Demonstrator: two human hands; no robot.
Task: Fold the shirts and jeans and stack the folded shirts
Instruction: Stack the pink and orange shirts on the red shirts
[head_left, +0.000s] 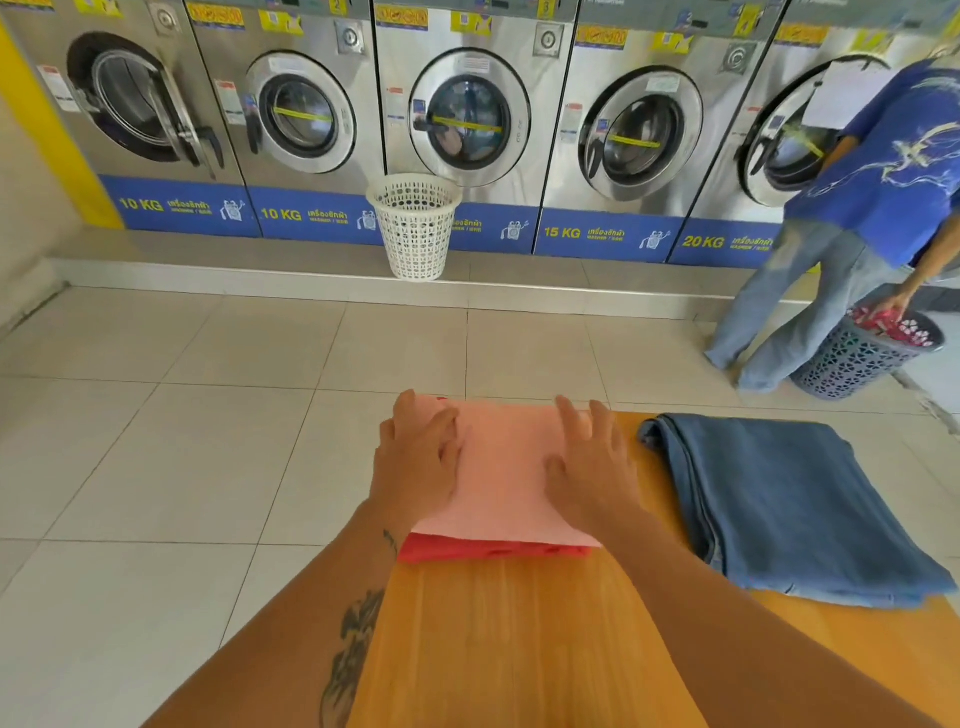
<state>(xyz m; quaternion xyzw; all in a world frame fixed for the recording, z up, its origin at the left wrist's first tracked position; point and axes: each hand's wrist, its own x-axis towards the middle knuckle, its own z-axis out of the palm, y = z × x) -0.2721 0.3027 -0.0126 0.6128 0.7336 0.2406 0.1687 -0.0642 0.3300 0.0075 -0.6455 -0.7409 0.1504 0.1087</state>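
Hands, left hand (415, 457) and right hand (592, 467), flat on pink shirt (501, 478), no grip

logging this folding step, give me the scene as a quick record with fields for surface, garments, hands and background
surface: wooden table
stack: pink shirt folded, lying on red shirt
jeans: folded jeans on the table, right of the stack, apart from it
left hand: left hand flat on the pink shirt, fingers spread
right hand: right hand flat on the pink shirt
background: white basket by the washing machines; another person reaching into a grey basket
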